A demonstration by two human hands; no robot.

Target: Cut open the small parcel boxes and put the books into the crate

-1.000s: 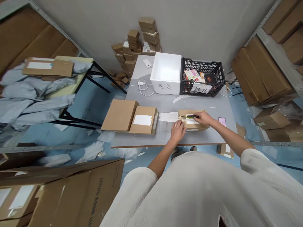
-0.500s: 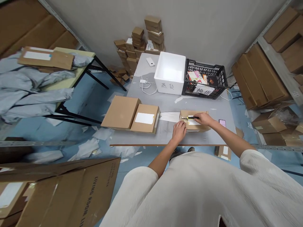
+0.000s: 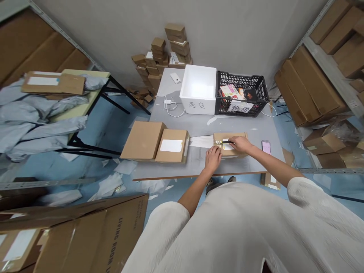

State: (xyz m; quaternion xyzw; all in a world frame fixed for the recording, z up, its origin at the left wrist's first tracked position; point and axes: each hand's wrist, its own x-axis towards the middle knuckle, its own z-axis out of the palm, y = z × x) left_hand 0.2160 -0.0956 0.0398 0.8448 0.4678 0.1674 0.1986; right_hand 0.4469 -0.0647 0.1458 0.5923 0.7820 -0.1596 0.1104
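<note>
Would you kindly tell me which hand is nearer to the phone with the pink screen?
Right: the right hand holds a dark tool at the carton, left of the phone. The left hand, at the carton's left end, is farther away.

The brown cardboard box [image 3: 232, 151], white-labelled and taped, lies flat on the grey tabletop [image 3: 196, 123]; the slim black tool [image 3: 227, 142] extends across its upper face.

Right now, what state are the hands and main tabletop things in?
Right hand, gripping black tool
Left hand, touching taped box
Taped box, top appears down
Large plain box, looks shut
Labelled box beside it, looks shut
White box, open-topped
Black crate, open-topped, holding printed items
Phone, screen lit
</note>
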